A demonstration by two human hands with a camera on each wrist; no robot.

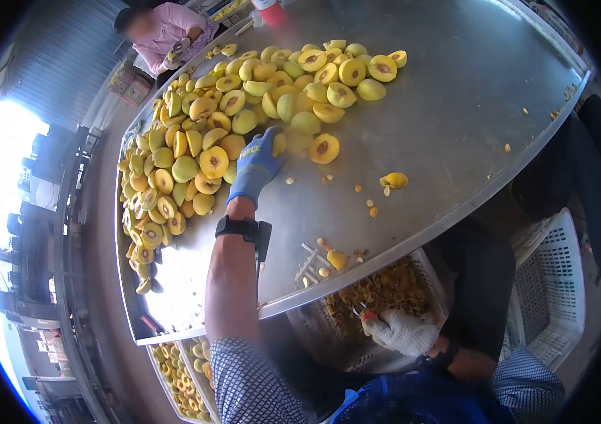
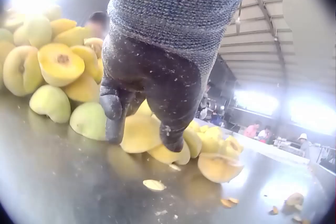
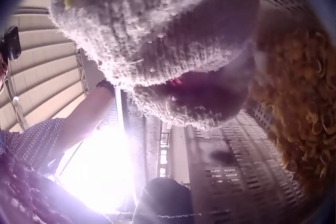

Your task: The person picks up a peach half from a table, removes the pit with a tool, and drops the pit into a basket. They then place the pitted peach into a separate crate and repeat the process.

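My left hand, in a blue glove with dark palm coating, is at the near edge of a heap of halved yellow peaches. Between its thumb and fingers it grips a peach half, close over the metal table. A cut half with a brown centre lies just to the right. Below the table edge, my right hand, in a white knit glove, holds a red-handled tool with a curved metal end. In the right wrist view the glove hides most of that tool.
Under the right hand sits a crate of brownish-orange scraps. White crates stand at the right, and crates of peach halves at lower left. A small white grate and fruit bits lie by the table edge. Another person works across the table.
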